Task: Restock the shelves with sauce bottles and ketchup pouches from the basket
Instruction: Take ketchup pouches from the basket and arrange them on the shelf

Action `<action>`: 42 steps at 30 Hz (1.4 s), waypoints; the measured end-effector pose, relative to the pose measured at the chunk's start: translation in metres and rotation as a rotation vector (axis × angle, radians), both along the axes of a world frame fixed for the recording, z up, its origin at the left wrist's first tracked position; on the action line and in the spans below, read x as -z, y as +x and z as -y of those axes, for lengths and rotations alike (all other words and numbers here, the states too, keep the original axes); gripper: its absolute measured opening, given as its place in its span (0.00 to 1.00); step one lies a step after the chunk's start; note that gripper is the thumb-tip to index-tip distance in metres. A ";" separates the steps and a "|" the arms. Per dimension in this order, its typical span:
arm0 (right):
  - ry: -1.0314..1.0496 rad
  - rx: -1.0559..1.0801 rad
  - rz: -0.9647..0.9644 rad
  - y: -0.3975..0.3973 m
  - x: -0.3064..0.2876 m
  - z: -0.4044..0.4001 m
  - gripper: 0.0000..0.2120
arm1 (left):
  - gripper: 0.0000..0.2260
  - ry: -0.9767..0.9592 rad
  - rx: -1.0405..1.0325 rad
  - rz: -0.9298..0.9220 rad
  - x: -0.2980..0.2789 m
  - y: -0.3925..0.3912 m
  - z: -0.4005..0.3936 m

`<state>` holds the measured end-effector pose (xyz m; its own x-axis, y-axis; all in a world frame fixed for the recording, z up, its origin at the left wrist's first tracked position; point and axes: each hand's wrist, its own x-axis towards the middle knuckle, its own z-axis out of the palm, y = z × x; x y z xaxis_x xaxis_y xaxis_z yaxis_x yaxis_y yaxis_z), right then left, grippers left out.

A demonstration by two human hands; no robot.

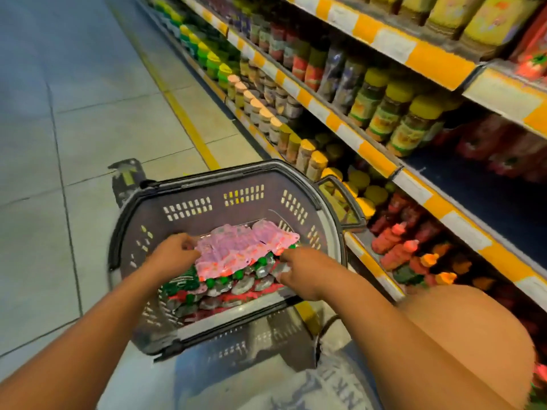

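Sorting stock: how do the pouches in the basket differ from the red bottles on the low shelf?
The pouches lie flat and stacked in the basket; the red bottles are already shelved. Pouches have green caps; bottles have red or orange nozzles. Both are mostly red.

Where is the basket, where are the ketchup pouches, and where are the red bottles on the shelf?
basket (pixel 189 207): head view, on its far inside wall.
ketchup pouches (pixel 236 250): head view, on the top pink pack in the pile.
red bottles (pixel 396 251): head view, on the body of one on the low shelf.
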<state>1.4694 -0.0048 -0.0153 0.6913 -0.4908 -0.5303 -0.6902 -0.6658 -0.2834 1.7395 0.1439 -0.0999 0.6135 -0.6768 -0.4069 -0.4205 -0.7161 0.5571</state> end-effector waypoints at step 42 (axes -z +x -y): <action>0.209 0.072 0.146 0.053 0.071 0.013 0.46 | 0.14 -0.307 -0.588 -0.865 -0.039 -0.023 0.034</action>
